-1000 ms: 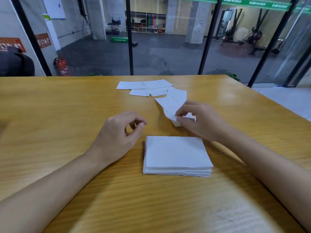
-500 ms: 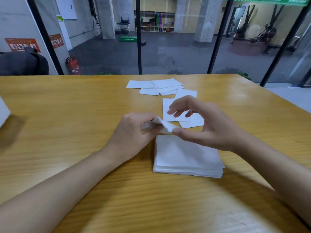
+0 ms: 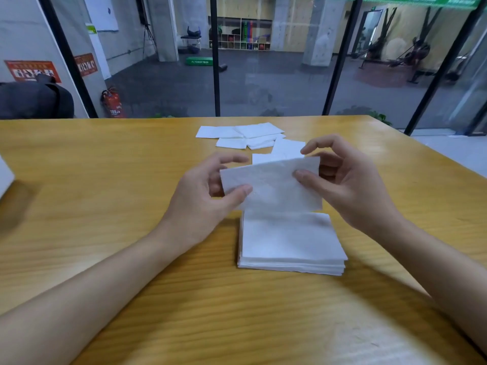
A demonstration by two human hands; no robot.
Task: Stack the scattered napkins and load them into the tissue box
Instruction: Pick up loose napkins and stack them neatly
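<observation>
Spanning the view: wooden table [image 3: 105, 219] | napkin stack [image 3: 290, 241] squared up, near centre | single napkin [image 3: 274, 185] raised just above the stack's far edge | left hand [image 3: 200, 198] pinches its left edge, right hand [image 3: 350, 191] pinches its right edge, other fingers loosely spread | loose napkins [image 3: 253, 131] scattered farther back

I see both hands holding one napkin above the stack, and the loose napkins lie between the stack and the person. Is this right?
Not quite. In the head view the loose napkins lie beyond the stack, farther from the person. The rest holds: left hand and right hand pinch one napkin above the stack.
</observation>
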